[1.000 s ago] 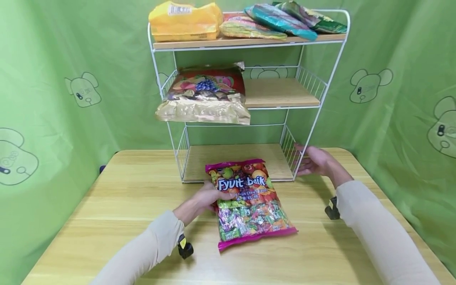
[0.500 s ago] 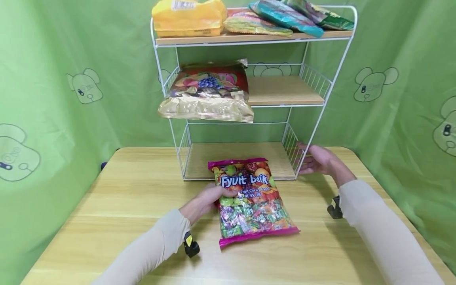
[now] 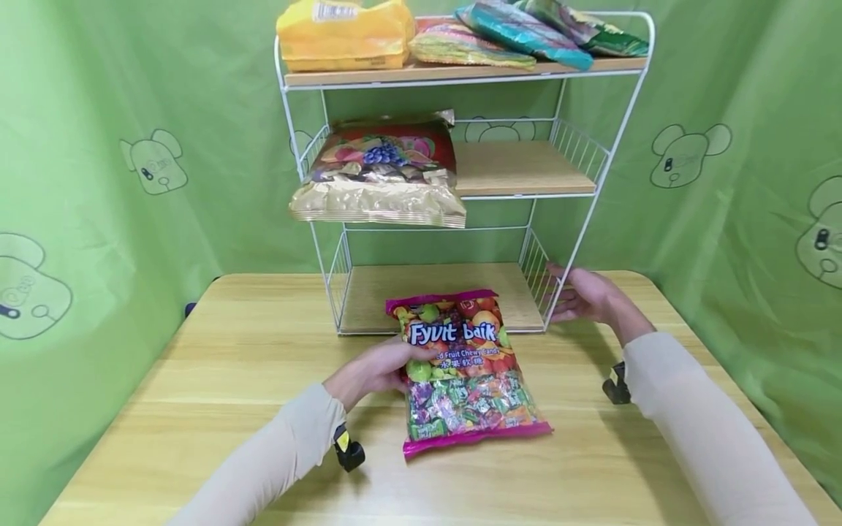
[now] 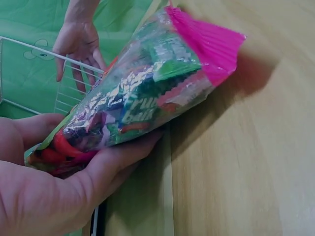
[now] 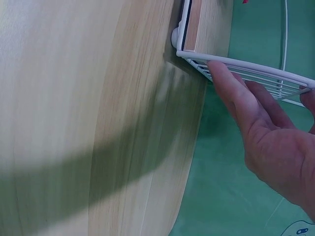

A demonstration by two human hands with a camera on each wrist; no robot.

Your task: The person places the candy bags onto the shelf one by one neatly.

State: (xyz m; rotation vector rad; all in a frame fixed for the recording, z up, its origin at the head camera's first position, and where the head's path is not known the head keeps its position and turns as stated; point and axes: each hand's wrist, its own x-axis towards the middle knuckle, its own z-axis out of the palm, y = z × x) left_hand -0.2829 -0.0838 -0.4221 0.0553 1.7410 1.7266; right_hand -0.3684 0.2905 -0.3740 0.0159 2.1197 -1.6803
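A candy bag [image 3: 460, 365] with magenta ends, marked "Fyvit baik", tilts over the front edge of the shelf rack's bottom board [image 3: 375, 292]. My left hand [image 3: 378, 369] grips the bag by its left side, thumb on top and fingers underneath. In the left wrist view, the bag's near magenta end hangs above the table, casting a shadow. My right hand [image 3: 588, 296] is at the rack's lower right side, its extended fingers against the white wire side guard [image 5: 256, 73]. The right wrist view shows a fingertip right at that guard's edge.
A gold and red candy bag [image 3: 388, 172] lies on the middle shelf's left, overhanging its front. The top shelf [image 3: 434, 71] bears a yellow packet [image 3: 345, 36] and several colourful packets [image 3: 526, 33]. Green curtains [image 3: 79, 146] surround the wooden table [image 3: 217, 351].
The candy bag and my left hand have shifted slightly to the right. My right hand stays at the rack's side. The camera view has moved a little.
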